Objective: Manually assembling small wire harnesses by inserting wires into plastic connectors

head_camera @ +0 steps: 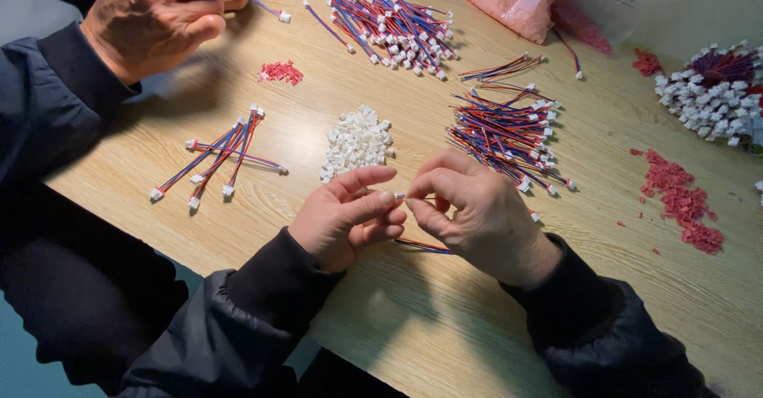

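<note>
Our left hand (343,217) and right hand (475,211) meet above the wooden surface (445,318); both grips are closed, thumb and forefinger pinching the end of a short red-and-blue wire lead (421,244), whose tail runs beneath our palms; just beyond our fingers lies a small heap of white plastic connectors (358,140); to its right a pile of wired leads (504,134); to its left a few finished leads (214,154); red plastic scraps (682,201) lie farther right; at the top left another person's hand (163,12) holds one lead; a bigger bundle (393,23) sits beyond.
</note>
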